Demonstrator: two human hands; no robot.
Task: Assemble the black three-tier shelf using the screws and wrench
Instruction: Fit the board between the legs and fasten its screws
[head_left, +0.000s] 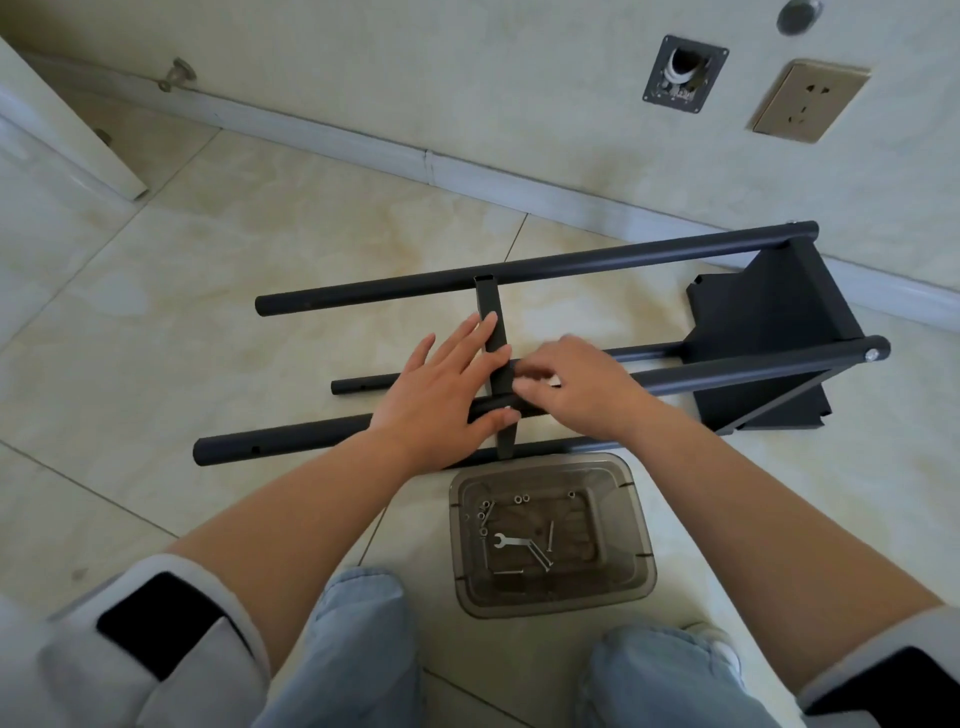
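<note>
A person is assembling a black shelf frame (571, 265) lying on its side on the floor near the wall. The left hand (441, 387) is pressing flat, fingers straight, on the crossbar (491, 312); the right hand (571, 384) is pinching something small at the joint. The rigid, smooth metal tubes look light, best gripped near joints.

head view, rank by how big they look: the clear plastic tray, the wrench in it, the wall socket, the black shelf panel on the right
1. black shelf panel and clear plastic tray: they look alike in size, and the tray lies nearer the camera, so I won't rank them.
2. wall socket
3. wrench, the smallest by far.
</note>
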